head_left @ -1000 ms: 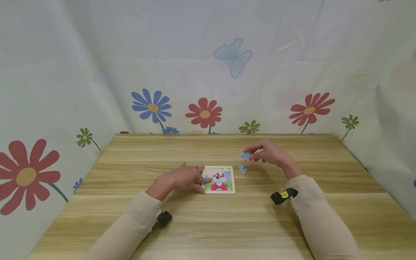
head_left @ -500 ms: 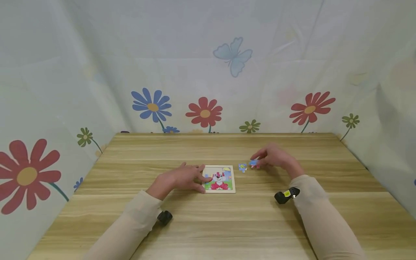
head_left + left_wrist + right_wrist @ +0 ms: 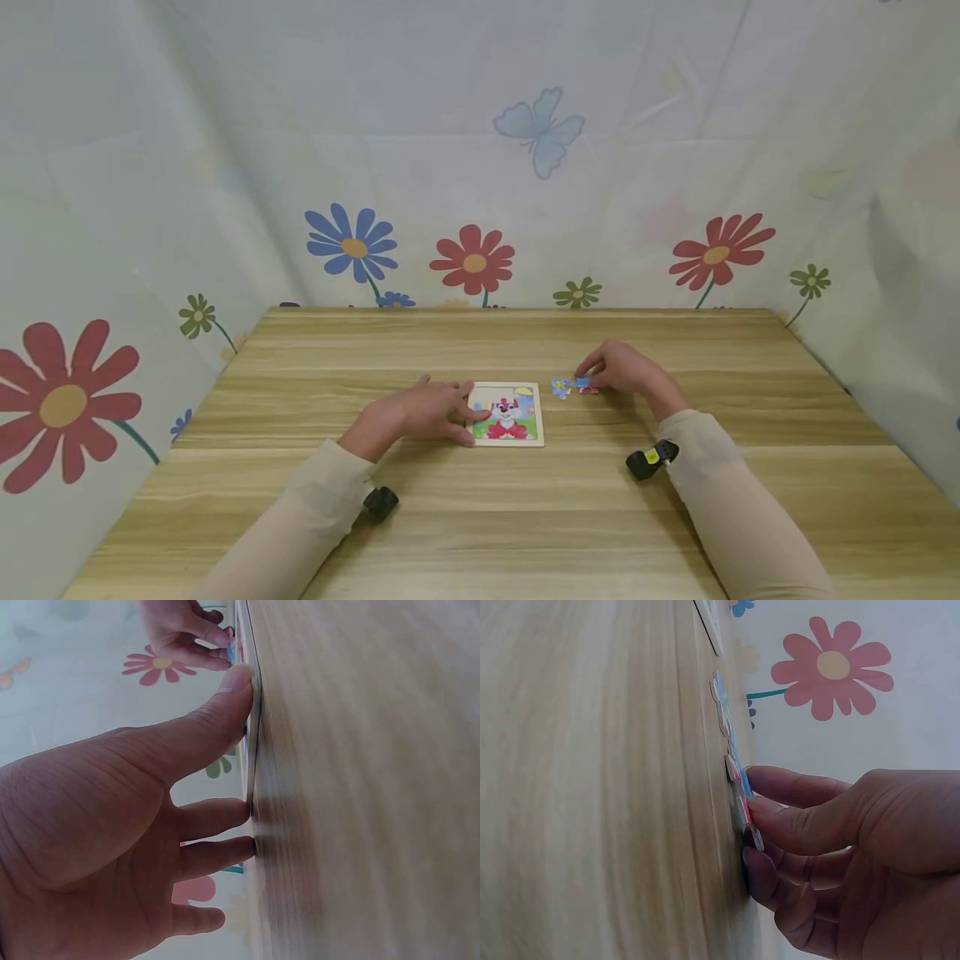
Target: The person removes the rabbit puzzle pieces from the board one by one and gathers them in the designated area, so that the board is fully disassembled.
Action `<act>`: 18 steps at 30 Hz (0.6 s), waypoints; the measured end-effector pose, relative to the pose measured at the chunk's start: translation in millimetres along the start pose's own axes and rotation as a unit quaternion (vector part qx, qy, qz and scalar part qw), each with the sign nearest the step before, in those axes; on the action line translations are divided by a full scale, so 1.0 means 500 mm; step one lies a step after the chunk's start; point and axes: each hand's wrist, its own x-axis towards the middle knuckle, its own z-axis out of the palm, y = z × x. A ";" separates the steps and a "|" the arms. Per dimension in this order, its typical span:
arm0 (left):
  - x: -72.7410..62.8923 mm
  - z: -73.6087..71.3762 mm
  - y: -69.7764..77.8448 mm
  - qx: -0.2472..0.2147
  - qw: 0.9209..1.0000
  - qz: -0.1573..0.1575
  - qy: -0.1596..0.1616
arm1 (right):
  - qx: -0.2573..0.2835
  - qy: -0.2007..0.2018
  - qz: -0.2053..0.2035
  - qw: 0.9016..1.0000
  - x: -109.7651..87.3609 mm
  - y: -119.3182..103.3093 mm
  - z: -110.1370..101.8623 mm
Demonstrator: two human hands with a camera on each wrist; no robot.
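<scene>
A square puzzle tray [image 3: 541, 425] with a pale wooden rim lies mid-table, a red and white cartoon animal pictured inside it. My left hand [image 3: 427, 411] rests on its left side, fingers loosely spread. In the left wrist view, the thumb [image 3: 217, 712] touches the tray's edge. To the right of the tray, my right hand [image 3: 628, 371] pinches a blue and red puzzle piece [image 3: 585, 386] low at the tabletop. Close against its left side lies a blue puzzle piece [image 3: 559, 387] with a yellow-green spot. In the right wrist view, thumb and fingers meet at the held puzzle piece [image 3: 741, 791].
The wood-grain table [image 3: 480, 525] reaches back to a white curtain [image 3: 420, 150] printed with flowers and a butterfly. Black wrist cameras hang under both sleeves, the left camera [image 3: 381, 502] and the right camera [image 3: 651, 459].
My right hand has brought the blue and red puzzle piece down and right, then left against the spotted piece. The left hand and the tray stay in place.
</scene>
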 end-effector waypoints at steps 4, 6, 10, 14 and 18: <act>-0.001 0.000 0.002 0.001 1.000 0.002 -0.003 | -0.002 -0.001 -0.002 1.000 -0.004 -0.002 0.001; -0.002 -0.001 0.003 0.002 1.000 0.003 -0.003 | -0.001 -0.002 0.002 1.000 -0.004 -0.001 0.002; -0.003 -0.002 0.005 0.002 1.000 0.002 -0.001 | 0.008 -0.003 0.012 1.000 -0.003 0.000 0.001; -0.003 -0.002 0.006 0.001 1.000 0.002 0.001 | 0.009 -0.004 0.014 1.000 -0.002 0.000 0.000; -0.003 -0.002 0.006 0.001 1.000 0.000 0.000 | 0.005 -0.005 0.013 1.000 0.000 0.001 0.000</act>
